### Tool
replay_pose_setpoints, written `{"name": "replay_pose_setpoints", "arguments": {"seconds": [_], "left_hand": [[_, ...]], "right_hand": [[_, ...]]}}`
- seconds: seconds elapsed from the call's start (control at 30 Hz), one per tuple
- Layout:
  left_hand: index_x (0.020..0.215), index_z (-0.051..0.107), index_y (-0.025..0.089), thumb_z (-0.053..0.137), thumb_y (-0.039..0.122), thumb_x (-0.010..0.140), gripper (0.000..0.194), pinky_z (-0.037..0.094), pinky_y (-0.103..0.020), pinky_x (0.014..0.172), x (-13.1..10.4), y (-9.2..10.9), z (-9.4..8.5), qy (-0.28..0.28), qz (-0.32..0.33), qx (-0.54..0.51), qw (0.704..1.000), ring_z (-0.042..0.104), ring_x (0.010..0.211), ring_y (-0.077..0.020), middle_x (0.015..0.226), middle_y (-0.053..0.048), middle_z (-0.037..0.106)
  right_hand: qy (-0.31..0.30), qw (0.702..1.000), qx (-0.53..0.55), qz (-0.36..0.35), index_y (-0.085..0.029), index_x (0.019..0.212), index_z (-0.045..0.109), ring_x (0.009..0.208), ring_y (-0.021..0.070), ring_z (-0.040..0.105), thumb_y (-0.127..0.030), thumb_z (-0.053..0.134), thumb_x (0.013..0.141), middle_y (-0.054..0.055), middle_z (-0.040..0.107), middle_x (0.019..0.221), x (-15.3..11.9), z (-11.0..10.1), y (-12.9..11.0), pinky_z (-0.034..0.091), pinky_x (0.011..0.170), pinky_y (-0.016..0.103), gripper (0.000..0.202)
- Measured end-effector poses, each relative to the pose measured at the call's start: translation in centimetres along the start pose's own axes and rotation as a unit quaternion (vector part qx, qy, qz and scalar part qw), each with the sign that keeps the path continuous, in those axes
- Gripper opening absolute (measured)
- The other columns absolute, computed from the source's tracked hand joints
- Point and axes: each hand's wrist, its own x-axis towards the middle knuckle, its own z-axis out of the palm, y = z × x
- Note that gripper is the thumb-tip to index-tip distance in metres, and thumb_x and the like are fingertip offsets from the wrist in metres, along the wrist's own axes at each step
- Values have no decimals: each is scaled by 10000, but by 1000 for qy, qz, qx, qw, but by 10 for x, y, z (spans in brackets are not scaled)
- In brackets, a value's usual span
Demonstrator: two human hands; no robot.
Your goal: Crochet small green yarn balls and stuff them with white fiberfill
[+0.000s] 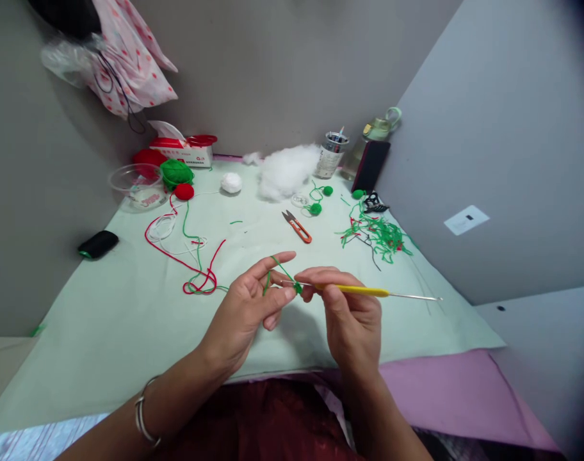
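Note:
My left hand pinches a small green crochet piece between thumb and fingers. Green yarn runs up over its raised index finger. In my right hand is a crochet hook with a yellow handle and a metal tip at each end. Its left tip reaches to the green piece, beside the yarn; whether a loop sits on it is too small to tell. Both hands are close together above the near part of the pale green table cover.
Orange thread snips lie beyond my hands. Loose red yarn trails at left, near a green yarn ball and a plastic tub. White stuffing sits at the back; green yarn scraps pile up at right beside a phone.

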Motion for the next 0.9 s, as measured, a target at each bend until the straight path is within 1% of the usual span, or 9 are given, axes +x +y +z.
{"name": "replay_pose_setpoints", "arguments": {"seconds": [0.17,0.3,0.43,0.5,0.6,0.67,0.73,0.8,0.9], "left_hand": [[1301,724,242,849,245,847,471,294,-182,473,0,6,-3,-5,-1,11,1000,398,478,6,822,47,605],[1262,743,228,861,235,828,449,296,-188,476,0,6,-4,16,26,26,999,407,496,-6,814,48,599],[1307,708,223,878,211,800,535,272,-181,454,0,1,-2,30,35,12,999,391,486,-10,793,55,607],[1320,694,187,879,239,804,550,256,-173,441,0,1,-2,10,-7,-30,999,337,455,-2,729,70,570],[1278,713,132,871,237,814,501,241,-159,432,1,2,-3,-18,-63,-79,995,254,434,11,653,93,503],[1243,735,138,871,199,808,460,238,-150,431,2,4,-2,-9,-58,-84,995,254,439,21,686,83,525],[1231,748,166,883,177,789,462,244,-145,429,2,4,0,10,-31,-71,997,294,451,25,764,60,581],[1249,747,187,907,170,757,518,248,-144,424,1,2,3,17,-10,-61,998,324,461,19,799,49,611],[1265,753,176,907,195,767,522,244,-138,420,1,0,4,1,-27,-84,996,285,453,11,692,70,555]], "right_hand": [[1,999,33,28,-277,1032,770,738,140,704,-296,554,1070,17,787,977,-1,-2,-6,587,715,308,219],[-11,994,-100,-50,-264,1111,734,769,154,730,-194,492,1079,30,777,970,-6,-5,-8,610,730,322,255],[-68,913,-324,-238,-263,1268,708,979,207,743,-96,575,1011,80,772,1091,-14,-3,-1,625,819,349,335],[-62,880,-380,-277,-258,1283,719,1054,218,732,-71,592,995,100,753,1165,-16,-1,2,624,848,349,366],[-10,925,-302,-229,-253,1214,741,954,197,725,-83,574,1008,74,750,1056,-12,1,2,614,793,339,315],[29,970,-183,-156,-249,1123,748,785,165,694,-127,531,1040,37,726,918,-7,2,-1,591,691,316,263],[40,988,-111,-96,-247,1060,746,676,138,653,-155,499,1061,16,701,858,-3,2,-2,564,619,292,264],[16,983,-150,-102,-253,1066,758,719,142,675,-147,547,1042,26,716,909,-2,3,0,573,637,288,237],[-11,933,-294,-207,-277,1138,781,914,181,714,-81,656,967,59,745,1053,-6,4,4,600,754,309,289]]}}
